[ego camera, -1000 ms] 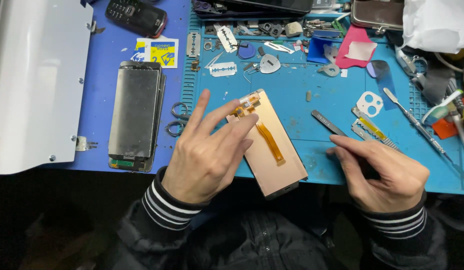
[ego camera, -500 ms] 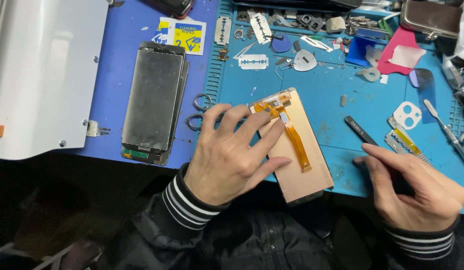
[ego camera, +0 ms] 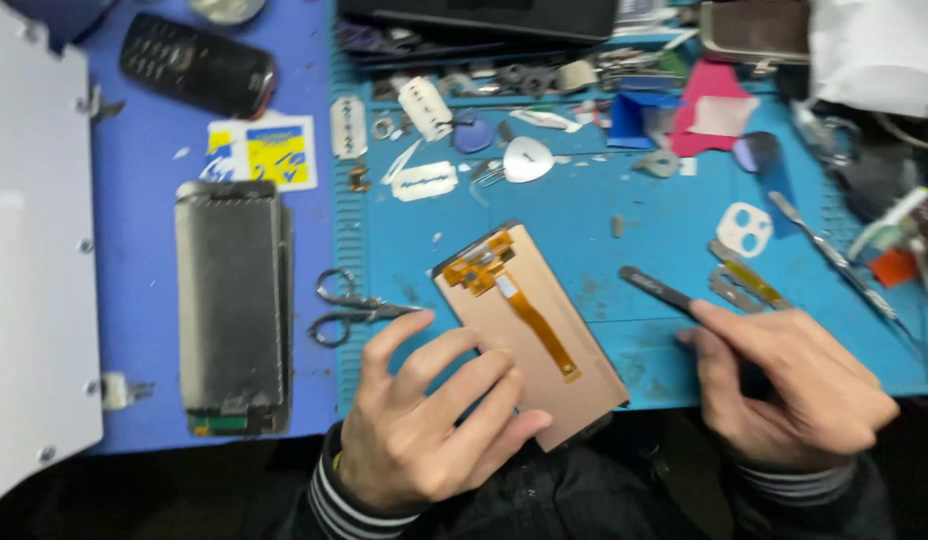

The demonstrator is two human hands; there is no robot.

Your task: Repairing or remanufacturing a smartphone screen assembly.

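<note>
A phone display panel [ego camera: 559,330] lies back-side up on the blue work mat [ego camera: 584,210], copper-coloured with an orange ribbon cable [ego camera: 524,305] running down it. My left hand [ego camera: 434,415] rests flat on the panel's lower left part, fingers spread. My right hand [ego camera: 789,385] sits on the mat to the right of the panel and holds a dark flat tool [ego camera: 659,287] whose tip points up-left toward the panel without touching it.
A phone body [ego camera: 232,305] lies left of the mat, small scissors [ego camera: 354,308] beside it. An old black handset [ego camera: 196,62] lies at the top left, and a white case [ego camera: 34,260] sits at the far left. Razor blades [ego camera: 424,181], picks, screws and tweezers [ego camera: 834,260] lie scattered across the mat's back and right.
The view has shifted and things appear displaced. My left hand stays pressed on the panel; my right hand still holds the tool beside it.
</note>
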